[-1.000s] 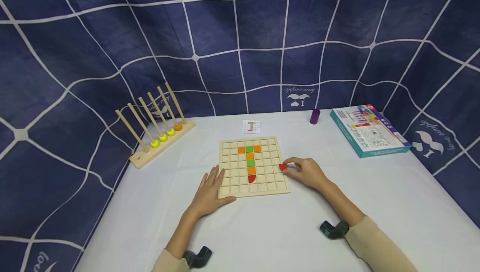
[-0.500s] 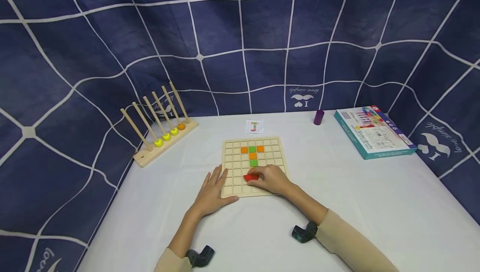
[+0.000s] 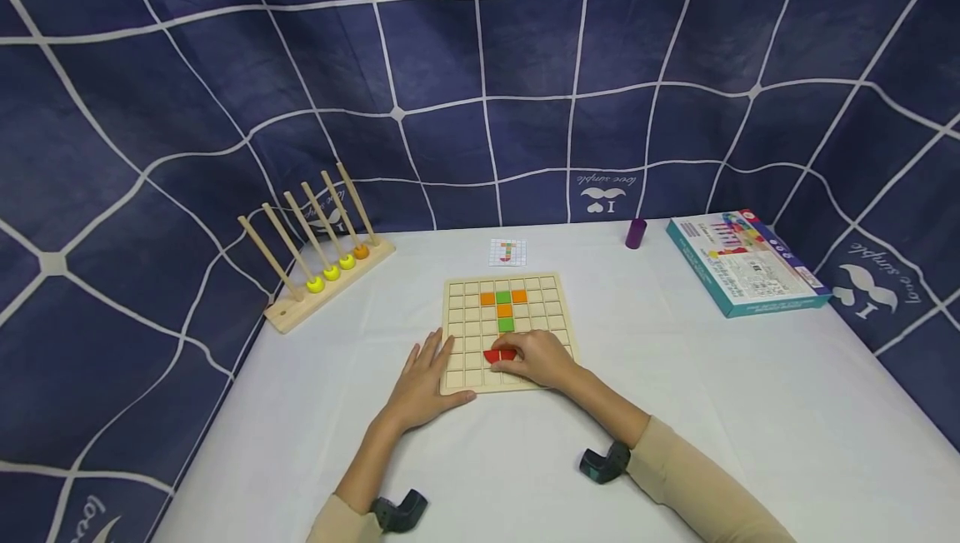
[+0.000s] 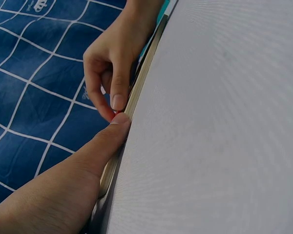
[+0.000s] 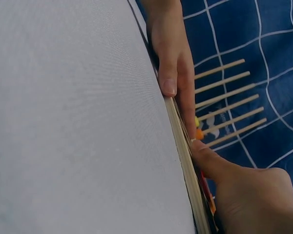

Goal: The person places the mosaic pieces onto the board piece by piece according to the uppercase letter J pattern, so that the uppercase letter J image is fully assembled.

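Note:
A wooden grid board (image 3: pixel 461 328) lies on the white table. Orange tiles (image 3: pixel 505 310) and green tiles (image 3: pixel 506 325) form a T-like figure in its cells. Below them a red quarter-round tile (image 3: pixel 491 356) sits in a cell. My right hand (image 3: pixel 546 357) pinches a second red tile (image 3: pixel 508 355) in the cell just right of it, thumb and fingers hiding part of it and the cell above. My left hand (image 3: pixel 420 385) rests with fingers spread along the board's lower left edge. In the left wrist view, only a red sliver (image 4: pixel 118 113) shows between the right fingertips.
Behind the board lies a small pattern card (image 3: pixel 507 252) with a J-like figure. A wooden peg stand (image 3: pixel 330 286) with yellow and orange beads is at back left. At back right are a purple cylinder (image 3: pixel 636 234) and a flat teal-sided box (image 3: pixel 748 264).
My right hand has carried the red tile from the board's right edge leftward to beside the other red tile and lowered it there. My left hand has stayed on the board edge.

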A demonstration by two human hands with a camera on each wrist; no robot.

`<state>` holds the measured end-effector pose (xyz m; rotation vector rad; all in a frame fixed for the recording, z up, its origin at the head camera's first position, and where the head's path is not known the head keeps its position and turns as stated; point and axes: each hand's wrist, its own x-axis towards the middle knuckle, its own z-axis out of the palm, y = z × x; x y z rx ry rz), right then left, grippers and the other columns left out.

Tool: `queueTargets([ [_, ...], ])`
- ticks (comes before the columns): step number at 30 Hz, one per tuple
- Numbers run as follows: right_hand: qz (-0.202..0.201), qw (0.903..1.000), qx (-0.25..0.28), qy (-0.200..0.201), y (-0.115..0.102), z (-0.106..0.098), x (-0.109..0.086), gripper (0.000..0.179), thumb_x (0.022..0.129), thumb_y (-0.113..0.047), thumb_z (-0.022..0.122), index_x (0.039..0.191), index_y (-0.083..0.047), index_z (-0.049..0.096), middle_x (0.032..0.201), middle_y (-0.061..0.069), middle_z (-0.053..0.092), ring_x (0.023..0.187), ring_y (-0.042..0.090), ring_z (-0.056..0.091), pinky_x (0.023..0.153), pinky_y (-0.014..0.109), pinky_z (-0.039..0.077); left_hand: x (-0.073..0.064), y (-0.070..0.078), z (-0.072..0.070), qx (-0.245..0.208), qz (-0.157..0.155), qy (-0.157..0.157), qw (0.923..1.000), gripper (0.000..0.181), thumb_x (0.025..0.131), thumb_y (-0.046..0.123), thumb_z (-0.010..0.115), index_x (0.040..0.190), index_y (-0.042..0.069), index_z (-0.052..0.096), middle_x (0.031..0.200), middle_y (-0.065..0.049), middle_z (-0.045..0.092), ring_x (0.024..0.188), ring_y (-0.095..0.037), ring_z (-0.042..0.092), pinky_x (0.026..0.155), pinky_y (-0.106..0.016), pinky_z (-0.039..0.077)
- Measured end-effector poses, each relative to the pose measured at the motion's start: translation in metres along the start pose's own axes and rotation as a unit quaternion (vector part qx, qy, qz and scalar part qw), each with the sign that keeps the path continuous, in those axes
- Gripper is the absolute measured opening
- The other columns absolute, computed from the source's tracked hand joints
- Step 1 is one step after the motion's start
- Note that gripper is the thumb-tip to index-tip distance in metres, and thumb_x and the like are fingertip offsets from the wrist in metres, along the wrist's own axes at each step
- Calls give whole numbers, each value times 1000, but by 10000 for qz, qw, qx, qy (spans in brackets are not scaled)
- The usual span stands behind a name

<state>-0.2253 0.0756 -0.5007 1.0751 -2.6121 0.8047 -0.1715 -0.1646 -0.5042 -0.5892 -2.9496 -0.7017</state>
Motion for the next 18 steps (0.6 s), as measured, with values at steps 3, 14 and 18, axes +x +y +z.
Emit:
queueTargets([
  [3,-15,10000,-20,26,0,1,1,32,78,-45,70,97,-20,71,77,-15,65,50,-2,41,46,15,36,0,-1,0,-16,43,57,10000,103,73,71,57,144,2,27,151,-17,16,139,-28,10,111,-44,4],
  [14,51,10000,55,32,4,-5,-5,35,77,-47,70,101,-21,70,62,-16,55,46,-1,31,44,16,29,0,-2,3,-50,-44,-64,10000,105,73,73,54,145,4,25,152,-15,13,140,-27,7,111,-40,1],
  [18,179,9992,205,304,11,-20,-11,31,79,-44,69,102,-22,69,50,-15,37,45,-1,27,44,19,27,-1,-2,0,-266,-7,-59,9996,104,72,70,59,145,2,26,152,-16,14,140,-27,8,111,-42,2],
])
